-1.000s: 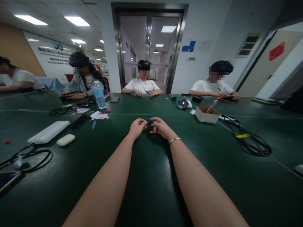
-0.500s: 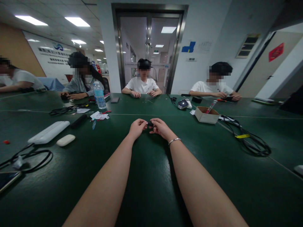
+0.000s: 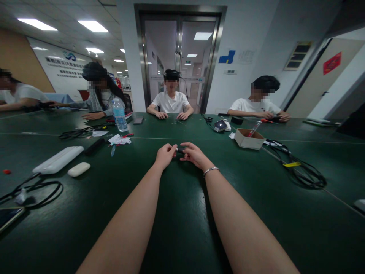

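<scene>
Between my two hands, a small dark stick-like object (image 3: 179, 150) with a bright metallic part lies roughly level above the green table (image 3: 182, 213). My left hand (image 3: 165, 155) is closed, its thumb and fingers pinching the left, shiny end. From the other side, my right hand (image 3: 194, 155) grips the dark end, with its index finger stretched out over the top. Both hands cover much of the object, and its exact kind is too small to make out.
To the left lie a white elongated case (image 3: 58, 160), a white oval object (image 3: 79, 169) and black cables. A water bottle (image 3: 119, 115) stands beyond. On the right are an open cardboard box (image 3: 249, 139) and coiled cable (image 3: 305, 175). Several people sit across the table.
My right index finger has lifted off the object and straightened. More of the metallic part now shows beside my left fingertips. Across the table, a person at left has reached an arm sideways.
</scene>
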